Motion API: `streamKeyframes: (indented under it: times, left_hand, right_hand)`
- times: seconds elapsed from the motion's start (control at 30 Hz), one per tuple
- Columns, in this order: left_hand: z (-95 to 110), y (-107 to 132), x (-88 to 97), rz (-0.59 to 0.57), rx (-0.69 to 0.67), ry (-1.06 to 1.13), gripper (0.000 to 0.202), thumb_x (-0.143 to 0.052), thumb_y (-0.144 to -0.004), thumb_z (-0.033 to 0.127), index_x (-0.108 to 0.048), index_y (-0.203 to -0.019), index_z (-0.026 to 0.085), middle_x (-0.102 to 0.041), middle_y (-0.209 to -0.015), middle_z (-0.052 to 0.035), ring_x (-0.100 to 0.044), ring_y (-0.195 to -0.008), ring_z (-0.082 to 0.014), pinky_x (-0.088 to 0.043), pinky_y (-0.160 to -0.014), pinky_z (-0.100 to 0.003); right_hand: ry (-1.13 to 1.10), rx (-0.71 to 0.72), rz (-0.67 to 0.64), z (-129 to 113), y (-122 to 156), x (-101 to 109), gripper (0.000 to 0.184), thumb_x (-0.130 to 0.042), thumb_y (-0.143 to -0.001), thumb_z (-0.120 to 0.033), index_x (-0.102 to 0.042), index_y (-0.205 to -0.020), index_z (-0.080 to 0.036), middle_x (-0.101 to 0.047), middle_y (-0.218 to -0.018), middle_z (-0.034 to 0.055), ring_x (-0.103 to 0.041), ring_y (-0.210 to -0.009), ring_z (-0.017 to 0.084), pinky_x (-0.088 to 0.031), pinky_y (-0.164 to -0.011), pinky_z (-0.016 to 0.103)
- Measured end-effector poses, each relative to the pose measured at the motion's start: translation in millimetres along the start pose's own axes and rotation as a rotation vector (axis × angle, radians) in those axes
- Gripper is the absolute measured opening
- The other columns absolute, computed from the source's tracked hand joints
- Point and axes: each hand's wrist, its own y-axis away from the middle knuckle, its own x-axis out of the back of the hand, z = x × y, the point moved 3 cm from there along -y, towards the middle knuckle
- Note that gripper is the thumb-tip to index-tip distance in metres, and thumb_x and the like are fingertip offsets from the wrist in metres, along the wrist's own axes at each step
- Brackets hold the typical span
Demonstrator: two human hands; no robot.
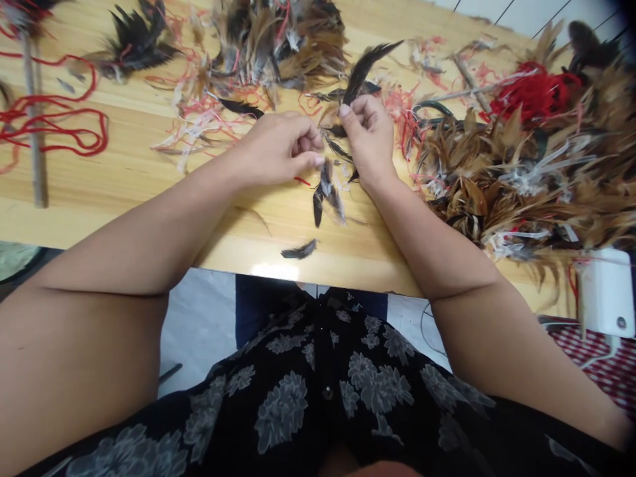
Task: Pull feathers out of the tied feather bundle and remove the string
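My left hand (pixel 281 147) is curled over the wooden table (pixel 119 179), its fingertips pinching a small bunch of dark feathers (pixel 325 195) that hangs down toward the table edge. My right hand (pixel 368 136) is closed next to it, thumb and fingers pinched on a long black feather (pixel 365 66) that sticks up and away from me. The two hands almost touch. A single loose dark feather (pixel 299 250) lies near the front edge of the table.
A big heap of brown and black feathers (pixel 517 165) with white strips fills the right side. More feathers (pixel 278 40) lie at the back. Red string (pixel 54 122) loops at the left beside a stick (pixel 34 132). Red yarn (pixel 534 89) sits at the far right. A white device (pixel 609 291) rests at the table's right edge.
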Motion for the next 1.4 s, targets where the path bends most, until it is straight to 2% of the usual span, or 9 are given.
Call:
streamKeyframes:
  times: [0.23, 0.47, 0.6, 0.73, 0.83, 1.0, 1.13, 1.27, 1.4]
  left_hand:
    - [4.0, 1.6, -6.9, 0.002, 0.020, 0.047, 0.018, -0.088, -0.086, 0.014, -0.080, -0.077, 0.027, -0.062, -0.079, -0.0018, -0.047, -0.076, -0.0214, -0.039, -0.083, -0.038]
    - [8.4, -3.6, 37.3, 0.279, 0.020, 0.086, 0.028, -0.100, -0.086, 0.028, -0.072, -0.079, 0.026, -0.061, -0.077, 0.0006, -0.046, -0.078, -0.0197, -0.034, -0.079, -0.036]
    - [-10.3, -8.1, 53.4, 0.273, 0.078, 0.231, 0.030, -0.098, -0.089, 0.042, -0.073, -0.082, 0.028, -0.066, -0.074, 0.0013, -0.046, -0.080, -0.0213, -0.034, -0.076, -0.036]
    - [-28.2, -12.4, 66.5, 0.298, 0.131, 0.014, 0.031, -0.097, -0.082, 0.042, -0.071, -0.074, 0.030, -0.062, -0.071, 0.0009, -0.047, -0.088, -0.0234, -0.038, -0.089, -0.038]
    - [-21.3, -10.9, 72.0, 0.402, 0.067, -0.070, 0.029, -0.100, -0.080, 0.032, -0.071, -0.084, 0.030, -0.060, -0.081, 0.0016, -0.046, -0.098, -0.0232, -0.037, -0.105, -0.036]
    - [-6.6, -10.8, 54.9, 0.162, -0.095, -0.130, 0.009, -0.090, -0.081, 0.027, -0.083, -0.086, 0.028, -0.065, -0.093, -0.0013, -0.049, -0.092, -0.0207, -0.042, -0.102, -0.037]
    - [-13.0, -11.7, 38.5, -0.047, -0.217, -0.279, 0.019, -0.086, -0.082, 0.030, -0.090, -0.100, 0.034, -0.073, -0.095, -0.0041, -0.062, -0.102, -0.0283, -0.049, -0.109, -0.046]
    - [-16.3, -12.4, 29.4, -0.113, -0.288, -0.383, 0.017, -0.078, -0.085, 0.026, -0.089, -0.095, 0.033, -0.079, -0.102, -0.0072, -0.070, -0.109, -0.0330, -0.049, -0.113, -0.055]
    - [-16.9, -15.1, 31.8, -0.057, -0.335, -0.458, 0.010, -0.074, -0.094, 0.035, -0.080, -0.088, 0.029, -0.080, -0.108, -0.0074, -0.065, -0.108, -0.0305, -0.048, -0.115, -0.057]
  right_hand:
    - [0.068, 0.054, -0.039, 12.9, -6.0, -5.4, 0.047, -0.069, -0.116, -0.018, -0.042, -0.078, -0.027, -0.034, -0.071, -0.0064, -0.034, -0.072, 0.012, -0.041, -0.075, 0.029]
    - [0.008, 0.272, -0.041, 57.3, -26.8, -10.1, 0.040, -0.069, -0.114, -0.050, -0.056, -0.086, -0.026, -0.039, -0.075, -0.0048, -0.048, -0.072, 0.013, -0.046, -0.074, 0.031]
    - [-0.027, 0.291, -0.058, 66.4, -27.0, -10.1, 0.053, -0.069, -0.108, -0.073, -0.058, -0.088, -0.026, -0.044, -0.074, -0.0042, -0.052, -0.075, 0.014, -0.051, -0.075, 0.031]
    - [-0.057, 0.308, -0.067, 62.1, -20.1, -9.3, 0.062, -0.068, -0.102, -0.086, -0.057, -0.087, -0.027, -0.045, -0.075, -0.0029, -0.052, -0.078, 0.017, -0.053, -0.075, 0.034]
    - [-0.063, 0.329, -0.070, 57.6, -15.3, -8.9, 0.066, -0.067, -0.098, -0.091, -0.055, -0.085, -0.028, -0.045, -0.074, -0.0024, -0.050, -0.077, 0.017, -0.052, -0.073, 0.034]
    - [-0.039, 0.359, -0.072, 59.4, -15.2, -10.5, 0.065, -0.064, -0.101, -0.090, -0.057, -0.086, -0.027, -0.045, -0.074, -0.0032, -0.048, -0.073, 0.016, -0.049, -0.070, 0.033]
    - [-0.022, 0.370, -0.075, 64.3, -19.2, -12.2, 0.062, -0.065, -0.104, -0.086, -0.059, -0.089, -0.025, -0.047, -0.075, -0.0044, -0.048, -0.072, 0.014, -0.050, -0.070, 0.030]
    - [0.004, 0.381, -0.081, 65.0, -21.4, -12.4, 0.057, -0.068, -0.106, -0.078, -0.059, -0.090, -0.025, -0.047, -0.075, -0.0054, -0.047, -0.071, 0.012, -0.048, -0.070, 0.029]
    - [0.013, 0.385, -0.087, 64.6, -21.4, -12.5, 0.052, -0.069, -0.108, -0.073, -0.060, -0.091, -0.024, -0.046, -0.076, -0.0052, -0.047, -0.072, 0.012, -0.047, -0.070, 0.028]
